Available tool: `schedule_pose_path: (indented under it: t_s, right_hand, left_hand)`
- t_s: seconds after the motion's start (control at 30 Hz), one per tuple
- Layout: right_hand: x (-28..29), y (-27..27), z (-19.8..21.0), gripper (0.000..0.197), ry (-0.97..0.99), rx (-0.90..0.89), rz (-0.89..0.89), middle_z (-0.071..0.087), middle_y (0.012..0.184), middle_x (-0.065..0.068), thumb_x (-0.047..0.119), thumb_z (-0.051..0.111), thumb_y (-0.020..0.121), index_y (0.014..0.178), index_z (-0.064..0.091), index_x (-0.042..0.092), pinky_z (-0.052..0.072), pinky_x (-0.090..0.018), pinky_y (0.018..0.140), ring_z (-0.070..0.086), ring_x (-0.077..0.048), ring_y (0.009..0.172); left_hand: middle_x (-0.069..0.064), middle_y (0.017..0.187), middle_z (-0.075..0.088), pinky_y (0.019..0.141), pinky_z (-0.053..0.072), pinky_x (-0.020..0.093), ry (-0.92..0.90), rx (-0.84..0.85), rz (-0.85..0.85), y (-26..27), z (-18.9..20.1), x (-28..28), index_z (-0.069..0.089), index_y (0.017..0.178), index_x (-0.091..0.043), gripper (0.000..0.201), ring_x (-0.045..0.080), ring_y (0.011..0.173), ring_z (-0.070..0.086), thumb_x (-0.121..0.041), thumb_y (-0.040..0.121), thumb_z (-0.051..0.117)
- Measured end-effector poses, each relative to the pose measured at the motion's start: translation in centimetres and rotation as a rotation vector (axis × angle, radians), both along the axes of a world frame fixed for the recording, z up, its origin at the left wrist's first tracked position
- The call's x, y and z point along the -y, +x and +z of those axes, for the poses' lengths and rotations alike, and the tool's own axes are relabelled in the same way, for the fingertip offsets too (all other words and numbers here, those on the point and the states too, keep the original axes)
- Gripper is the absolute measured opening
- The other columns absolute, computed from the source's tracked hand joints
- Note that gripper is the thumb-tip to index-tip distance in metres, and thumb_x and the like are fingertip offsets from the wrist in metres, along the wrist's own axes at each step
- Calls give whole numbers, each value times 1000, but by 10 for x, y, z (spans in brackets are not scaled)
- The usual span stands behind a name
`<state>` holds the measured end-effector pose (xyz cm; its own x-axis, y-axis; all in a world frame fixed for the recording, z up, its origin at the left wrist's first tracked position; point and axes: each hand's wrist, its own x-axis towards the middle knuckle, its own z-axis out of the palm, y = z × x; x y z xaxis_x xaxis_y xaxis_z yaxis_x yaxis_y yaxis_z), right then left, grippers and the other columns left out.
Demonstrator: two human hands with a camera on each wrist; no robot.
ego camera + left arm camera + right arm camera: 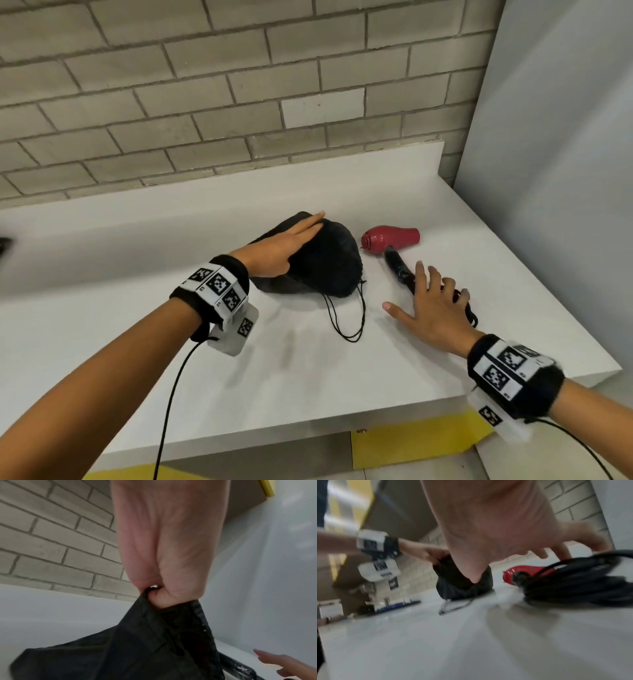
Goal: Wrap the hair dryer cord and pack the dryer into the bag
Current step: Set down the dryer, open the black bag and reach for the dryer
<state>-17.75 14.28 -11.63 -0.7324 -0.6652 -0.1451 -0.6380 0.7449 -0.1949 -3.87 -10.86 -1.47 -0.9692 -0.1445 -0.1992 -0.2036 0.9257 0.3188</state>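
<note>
A black drawstring bag (322, 263) lies on the white counter (274, 383). My left hand (291, 245) lies over its left side; in the left wrist view the thumb and fingers of that hand (163, 555) pinch the bag's fabric (137, 649) and hold it lifted. To the bag's right lies the red hair dryer (390, 237) with its black handle (397, 270) pointing toward me. My right hand (428, 301) hovers with spread fingers over the handle's end and the bundled black cord (573, 585), gripping nothing. The hand hides most of the cord in the head view.
The bag's drawstring loops (346, 318) trail toward me on the counter. A brick wall (205, 102) runs behind, and a white panel (548, 171) closes off the right side. The counter's front edge (308, 431) is near my forearms.
</note>
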Motion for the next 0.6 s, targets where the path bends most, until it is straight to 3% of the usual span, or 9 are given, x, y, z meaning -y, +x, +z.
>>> schedule_pose_path:
  t_s: [0.07, 0.13, 0.23, 0.3, 0.37, 0.5, 0.6]
  right_hand:
    - [2, -16, -13, 107, 50, -8, -50, 6, 158, -16, 80, 26, 79, 149, -12, 10, 20, -65, 106, 20, -42, 138]
    - [5, -24, -22, 107, 81, -93, -45, 22, 153, -15, 82, 23, 77, 150, -7, 9, 30, -61, 100, 31, -39, 132]
    - [10, -35, -28, 98, 73, -226, -15, 44, 137, -7, 81, 20, 78, 145, 18, 10, 39, -51, 91, 43, -32, 119]
    - [15, -42, -28, 89, 57, -270, -20, 50, 128, -5, 81, 20, 78, 133, 34, 13, 41, -49, 88, 46, -31, 113]
    - [20, -50, -27, 85, 47, -282, -24, 53, 123, -4, 81, 22, 78, 127, 39, 14, 39, -48, 86, 48, -30, 110]
    - [27, -61, -27, 60, 68, -310, 46, 60, 114, -2, 63, 21, 91, 117, 47, 15, 41, -47, 84, 51, -28, 109]
    - [28, -72, -25, 42, 24, -261, 63, 63, 109, 0, 48, 22, 97, 111, 47, 17, 41, -48, 83, 51, -25, 106]
  left_hand:
    - [-10, 157, -10, 110, 11, 20, -35, 15, -39, -8, 0, 5, 7, 149, -20, 93, 16, 143, 5, 24, 72, 37]
    - [-7, 158, -4, 111, 14, 23, -25, 15, -86, -11, -2, 4, 13, 149, -19, 93, 18, 143, 8, 24, 69, 37]
    - [-3, 158, 7, 110, 14, 22, 32, -7, -117, -14, -5, 4, 25, 146, -19, 92, 17, 143, 11, 24, 65, 35]
    - [-3, 157, 14, 111, 15, 24, 67, -28, -123, -16, -6, 6, 34, 142, -22, 92, 17, 142, 13, 24, 63, 33]
    - [-3, 155, 21, 112, 19, 29, 88, -39, -118, -18, -7, 8, 44, 136, -25, 90, 17, 142, 17, 24, 62, 32]
    - [-2, 151, 31, 111, 20, 28, 123, -50, -111, -21, -12, 10, 51, 129, -29, 85, 16, 140, 23, 22, 65, 31]
    - [-1, 151, 33, 109, 20, 24, 117, -47, -110, -23, -16, 16, 54, 129, -25, 77, 18, 139, 26, 21, 71, 32]
